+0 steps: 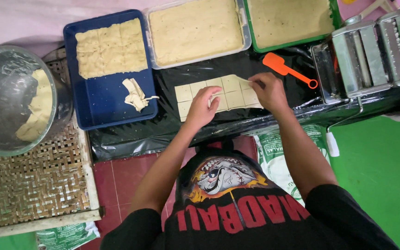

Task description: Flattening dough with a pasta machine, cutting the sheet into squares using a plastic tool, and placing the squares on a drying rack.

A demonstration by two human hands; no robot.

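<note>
A thin dough sheet [218,95], scored into squares, lies on the black plastic sheet [172,129] near the front edge of the counter. The left hand [201,107] rests on the sheet's middle, fingers curled and seeming to pinch one square. The right hand [268,90] pinches the sheet's far right corner between fingertips. The step in hand looks like separating the cut squares; lifting one cleanly calls for a light pull along the scored line. Towards the left edge, a blue tray [107,104] holds cut dough and a crumpled scrap [135,95]. An orange scraper [288,70] lies just right of the hands, with a metal pasta roller [371,55] at the right edge.
</note>
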